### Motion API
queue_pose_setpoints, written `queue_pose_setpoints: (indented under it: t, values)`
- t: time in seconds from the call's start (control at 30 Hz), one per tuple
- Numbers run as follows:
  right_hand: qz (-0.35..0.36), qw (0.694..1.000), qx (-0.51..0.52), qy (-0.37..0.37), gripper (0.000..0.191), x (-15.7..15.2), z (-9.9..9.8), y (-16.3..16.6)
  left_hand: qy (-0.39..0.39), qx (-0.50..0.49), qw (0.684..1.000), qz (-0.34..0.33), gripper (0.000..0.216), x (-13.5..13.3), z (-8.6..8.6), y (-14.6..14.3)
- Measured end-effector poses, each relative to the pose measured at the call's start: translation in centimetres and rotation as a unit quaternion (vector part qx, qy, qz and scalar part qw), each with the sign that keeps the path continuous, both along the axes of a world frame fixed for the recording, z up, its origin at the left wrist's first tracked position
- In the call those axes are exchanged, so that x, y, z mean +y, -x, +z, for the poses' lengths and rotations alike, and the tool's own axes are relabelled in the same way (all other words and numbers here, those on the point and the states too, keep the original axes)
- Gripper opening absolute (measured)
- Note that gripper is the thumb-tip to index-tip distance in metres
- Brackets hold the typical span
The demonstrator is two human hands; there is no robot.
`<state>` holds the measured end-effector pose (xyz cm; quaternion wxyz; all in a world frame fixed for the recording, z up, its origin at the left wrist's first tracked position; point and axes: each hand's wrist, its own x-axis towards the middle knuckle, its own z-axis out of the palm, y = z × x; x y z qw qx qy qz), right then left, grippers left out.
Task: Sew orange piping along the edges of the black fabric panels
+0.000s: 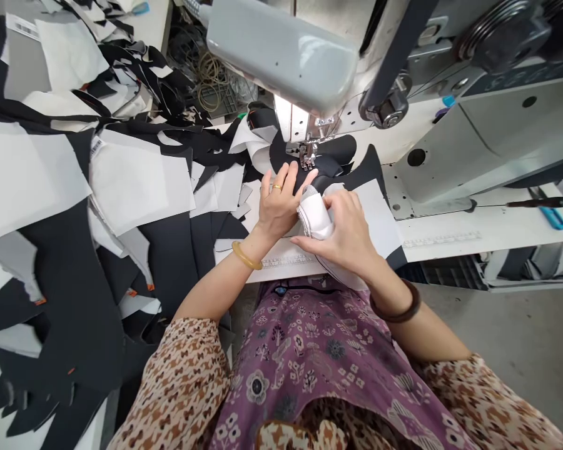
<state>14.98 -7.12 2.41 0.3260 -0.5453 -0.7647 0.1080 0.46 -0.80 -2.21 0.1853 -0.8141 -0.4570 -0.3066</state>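
Left of centre, cut cloth pieces (pixel 143 178) lie heaped. Near the centre, my left hand (pixel 278 209) lies flat with fingers spread, their tips over the black cloth (pixel 278 149) just below the metal foot (pixel 308 155) of the sewing machine (pixel 281 47). I'd press lightly and evenly, keeping those tips out from under the foot. Just right of them, my right hand (pixel 351 234) grips a white bundle (pixel 316 215) between thumb and fingers above the bench (pixel 443 240); a loose grip should avoid tugging or creasing it. The bundle looks softly folded, grey at its top, with thin dark lines along its left edge; the black cloth looks matt, with curved edges.
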Motion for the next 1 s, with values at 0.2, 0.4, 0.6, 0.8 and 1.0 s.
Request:
queue_pose_setpoints:
  t: [0.2,0.4,0.6,0.8,1.0]
  values:
    - [0.066,0.991,-0.092,-0.072,0.014,0.4,-0.3,-0.7,-0.028,0.034,0.999,0.003,0.038,0.1,0.5,0.2]
    - [0.247,0.889,-0.37,-0.11,0.036,2.3,2.2,-5.6,0.054,0.031,0.996,-0.069,0.034,0.8,1.2,0.7]
    - [0.155,0.931,-0.322,-0.07,0.02,2.0,1.3,-4.1,0.095,0.051,0.981,-0.164,0.034,0.6,1.2,1.3]
    - [0.063,0.97,-0.222,0.08,0.029,0.6,1.2,-1.2,0.111,0.048,0.979,-0.162,0.035,0.4,2.0,1.7]
    - [0.166,0.958,-0.224,-0.061,0.024,1.4,1.0,-2.8,0.083,0.031,0.977,-0.191,0.028,0.9,2.3,1.9]
